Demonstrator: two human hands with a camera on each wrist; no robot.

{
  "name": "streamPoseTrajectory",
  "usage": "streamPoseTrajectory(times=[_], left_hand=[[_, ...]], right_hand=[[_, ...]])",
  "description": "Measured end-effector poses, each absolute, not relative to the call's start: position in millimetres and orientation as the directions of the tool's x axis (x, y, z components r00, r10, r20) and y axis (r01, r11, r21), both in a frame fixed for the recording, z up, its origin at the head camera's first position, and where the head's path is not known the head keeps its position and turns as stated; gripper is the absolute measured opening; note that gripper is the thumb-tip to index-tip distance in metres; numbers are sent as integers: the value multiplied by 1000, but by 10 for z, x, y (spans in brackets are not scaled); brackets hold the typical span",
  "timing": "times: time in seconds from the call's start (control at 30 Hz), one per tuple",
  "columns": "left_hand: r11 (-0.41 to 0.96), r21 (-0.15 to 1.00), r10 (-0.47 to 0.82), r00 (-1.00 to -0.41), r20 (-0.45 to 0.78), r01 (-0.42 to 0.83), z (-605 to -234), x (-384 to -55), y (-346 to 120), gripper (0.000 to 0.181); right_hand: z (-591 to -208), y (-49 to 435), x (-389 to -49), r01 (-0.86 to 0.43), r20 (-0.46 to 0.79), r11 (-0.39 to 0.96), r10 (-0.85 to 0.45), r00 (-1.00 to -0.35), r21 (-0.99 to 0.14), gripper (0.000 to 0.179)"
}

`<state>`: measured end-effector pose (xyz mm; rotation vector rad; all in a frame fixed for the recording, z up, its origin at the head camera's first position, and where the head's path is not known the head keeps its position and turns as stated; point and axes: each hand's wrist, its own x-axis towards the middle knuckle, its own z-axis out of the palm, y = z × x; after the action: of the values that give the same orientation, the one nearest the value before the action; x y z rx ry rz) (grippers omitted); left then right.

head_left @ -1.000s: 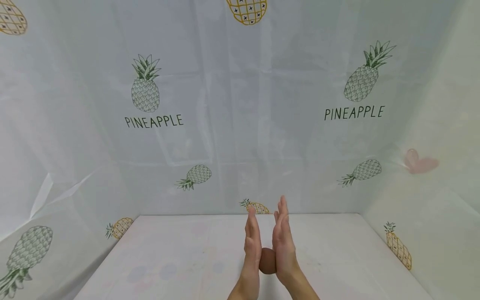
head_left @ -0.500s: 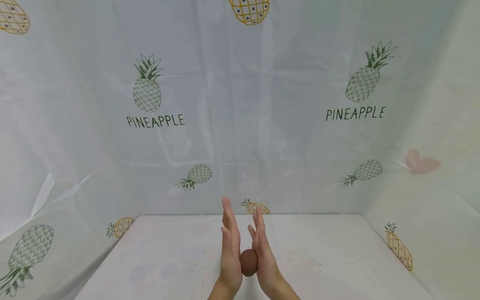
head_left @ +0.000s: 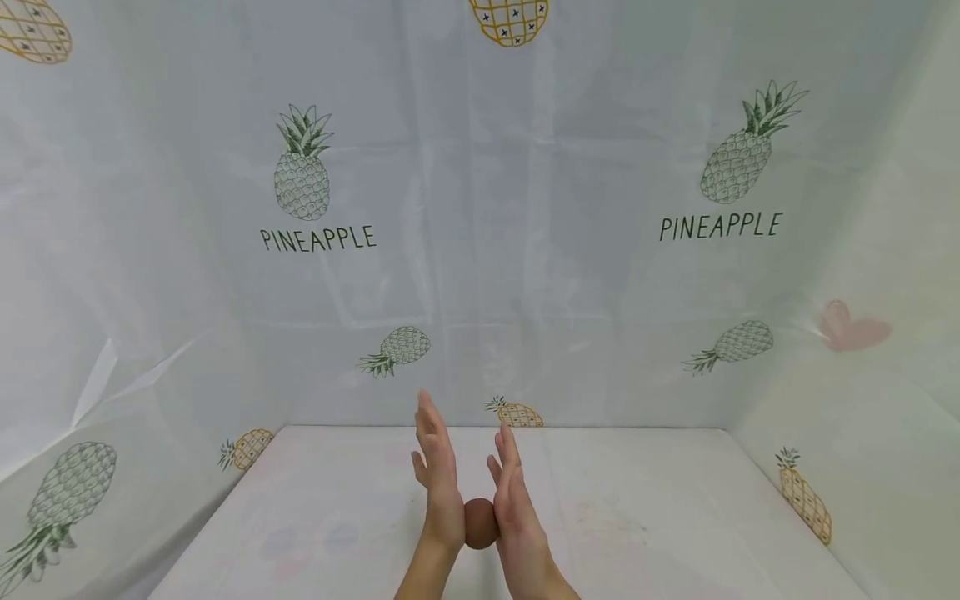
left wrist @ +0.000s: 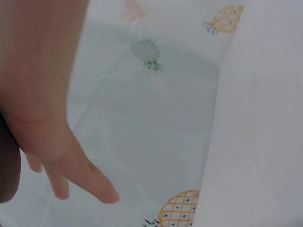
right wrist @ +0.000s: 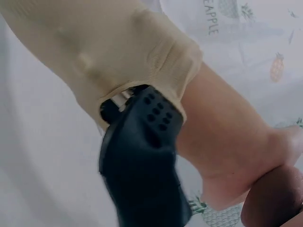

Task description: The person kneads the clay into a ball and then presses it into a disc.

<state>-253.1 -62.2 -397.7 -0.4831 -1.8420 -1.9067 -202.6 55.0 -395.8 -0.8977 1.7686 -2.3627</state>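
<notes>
A smooth brown ball (head_left: 481, 523), like a lump of clay, is pressed between two palms in the head view. My left hand (head_left: 441, 492) lies along its left side, fingers straight and pointing forward and up. On the other side my right hand (head_left: 517, 517) faces it with straight fingers, its fingertips a little lower in the view than the left ones. Above the palms' heels the hands stand apart. The left wrist view catches the ball (left wrist: 8, 170) at its left edge beside a hand. In the right wrist view the ball (right wrist: 274, 198) sits against a palm at lower right.
A white table (head_left: 675, 508) with faint coloured stains lies below the hands. Pale curtains (head_left: 480, 208) printed with pineapples stand behind it and at both sides. A beige sleeve (right wrist: 128, 52) with a dark device (right wrist: 147, 161) beneath it shows in the right wrist view.
Both hands have moved left with the ball between them. The left hand has slid forward along the ball while the right has slid back. The head view has shifted slightly.
</notes>
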Motion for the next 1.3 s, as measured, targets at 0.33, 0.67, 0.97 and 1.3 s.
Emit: streamPoseTrajectory(times=[0.33, 0.67, 0.97, 1.3], left_hand=[[-21, 854, 88, -850, 519, 519, -4078, -2451, -350, 60], [-127, 873, 224, -844, 488, 471, -4108, -2250, -148, 56], [-252, 854, 332, -789, 518, 455, -3993, -2118, -119, 54], [-282, 840, 320, -779, 538, 464, -3938, -2044, -116, 56]], right_hand=[[-3858, 727, -2080, -372, 457, -335, -226, -860, -866, 57], [-3793, 911, -2170, -408, 457, -315, -100, -884, -857, 60], [-3809, 1004, -2275, -442, 467, -291, -17, -884, -848, 60], [-3918, 1018, -2362, -397, 436, -296, -77, -897, -869, 61]])
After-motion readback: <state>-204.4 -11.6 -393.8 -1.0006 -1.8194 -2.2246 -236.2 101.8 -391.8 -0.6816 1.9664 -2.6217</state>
